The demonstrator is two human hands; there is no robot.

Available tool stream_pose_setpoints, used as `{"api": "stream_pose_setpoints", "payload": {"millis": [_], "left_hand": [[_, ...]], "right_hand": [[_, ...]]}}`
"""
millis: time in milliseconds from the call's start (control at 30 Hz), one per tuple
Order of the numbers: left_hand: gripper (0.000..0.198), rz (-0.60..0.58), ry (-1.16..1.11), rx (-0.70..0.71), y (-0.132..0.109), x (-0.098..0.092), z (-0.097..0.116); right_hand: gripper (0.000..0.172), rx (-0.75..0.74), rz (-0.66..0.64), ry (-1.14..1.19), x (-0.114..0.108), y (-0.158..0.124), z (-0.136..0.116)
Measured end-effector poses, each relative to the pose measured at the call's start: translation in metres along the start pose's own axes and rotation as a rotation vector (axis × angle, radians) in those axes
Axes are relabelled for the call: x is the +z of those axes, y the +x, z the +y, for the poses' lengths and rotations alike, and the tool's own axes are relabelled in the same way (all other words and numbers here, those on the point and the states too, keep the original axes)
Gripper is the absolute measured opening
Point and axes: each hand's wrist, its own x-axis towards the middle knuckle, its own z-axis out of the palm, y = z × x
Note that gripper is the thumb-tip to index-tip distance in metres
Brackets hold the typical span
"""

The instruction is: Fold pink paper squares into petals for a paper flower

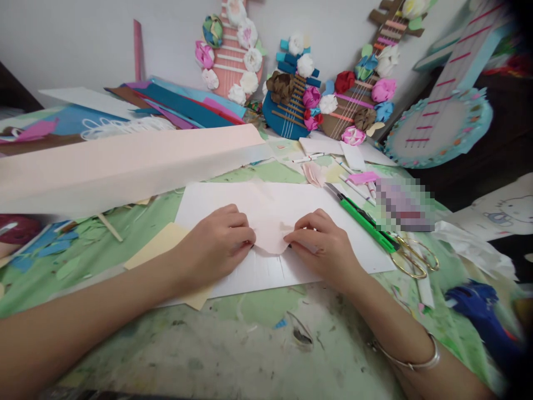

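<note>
A small pale pink paper piece (271,238) with a rounded lower edge is held between my two hands, above a white sheet (245,280). My left hand (227,241) pinches its left side, fingers curled together. On its right side my right hand (322,244) pinches the edge between thumb and fingers. Cream paper (160,247) lies partly under my left forearm. Just right of my right hand lie a green utility knife (366,222), its blade out, and gold-handled scissors (410,256). A few pale pink cut pieces (313,173) rest at the sheet's far edge.
Behind stand paper-flowered model instruments, among them a blue one (287,114) and a turquoise round one (437,130). A large folded pink sheet (133,161) spans the left. A blue glue gun (478,305) lies at right, white string (125,128) at back left. Scraps litter the green tablecloth (200,344).
</note>
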Motion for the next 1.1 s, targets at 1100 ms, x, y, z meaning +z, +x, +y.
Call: {"api": "stream_pose_setpoints", "payload": {"millis": [1100], "left_hand": [[0.018, -0.164, -0.16, -0.154, 0.0018, 0.0033, -0.0005]], "right_hand": [[0.007, 0.52, -0.238, 0.322, -0.0052, 0.0022, 0.006]]}}
